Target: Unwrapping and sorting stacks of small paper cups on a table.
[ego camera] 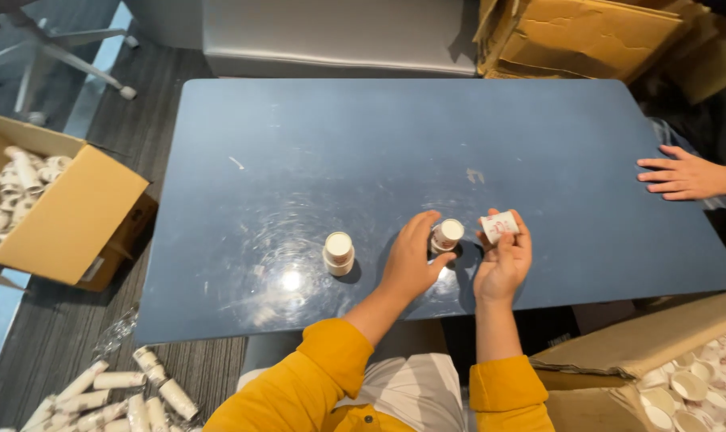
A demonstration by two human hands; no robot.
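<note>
My left hand grips a small white paper cup with red print, upside down on the dark blue table. Just to its right, my right hand holds another small white paper cup on its side, a little above the table. A third cup, a short upside-down stack, stands on the table to the left of my left hand, apart from it. Both my sleeves are yellow.
Another person's hand lies flat on the table's right edge. An open cardboard box of stacked cups sits at left, a box of loose cups at lower right, and cup sleeves lie on the floor at lower left. More cardboard is behind the table.
</note>
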